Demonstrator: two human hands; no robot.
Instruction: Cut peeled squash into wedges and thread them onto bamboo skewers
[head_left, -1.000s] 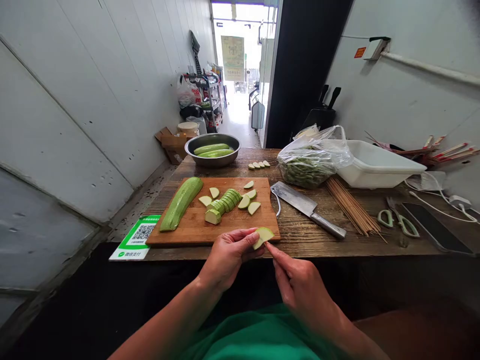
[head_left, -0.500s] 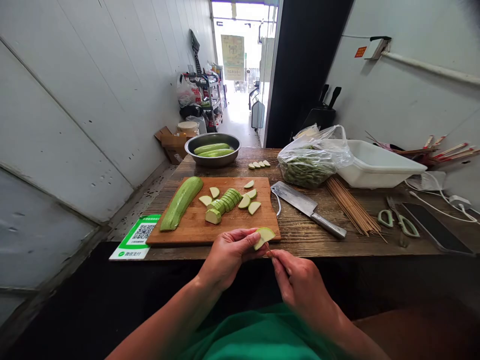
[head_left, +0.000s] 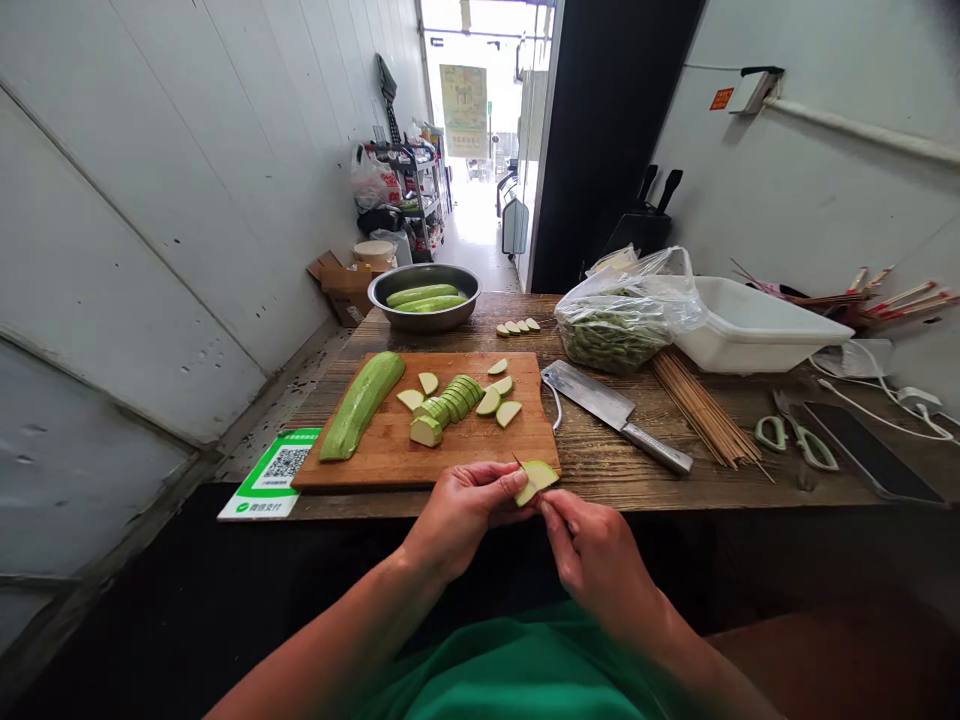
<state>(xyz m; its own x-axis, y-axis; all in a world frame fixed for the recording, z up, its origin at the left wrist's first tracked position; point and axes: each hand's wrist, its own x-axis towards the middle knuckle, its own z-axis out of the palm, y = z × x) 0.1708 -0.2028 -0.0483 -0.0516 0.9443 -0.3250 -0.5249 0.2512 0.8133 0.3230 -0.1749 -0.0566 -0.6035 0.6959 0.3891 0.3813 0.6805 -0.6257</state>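
Observation:
My left hand (head_left: 459,515) is closed on a half-round zucchini slice (head_left: 538,481), just in front of the cutting board. My right hand (head_left: 600,550) pinches a thin wooden skewer at the slice's lower edge; its tip (head_left: 517,462) sticks out past the slice's upper left side. Most of the skewer is hidden by the slice and fingers. On the wooden cutting board (head_left: 360,472) lie a long zucchini piece (head_left: 362,408), a row of cut zucchini slices (head_left: 454,400) and several loose half slices (head_left: 508,413).
Right of the board lie a cleaver (head_left: 596,395), a bundle of skewers (head_left: 705,410), scissors (head_left: 802,440) and a phone (head_left: 874,450). Behind stand a metal bowl (head_left: 424,320) with zucchini, a plastic bag (head_left: 622,325) of green vegetables and a white tub (head_left: 757,350).
The slice has turned and shifted slightly right and down between my hands. The skewer tip now shows beyond its upper left side.

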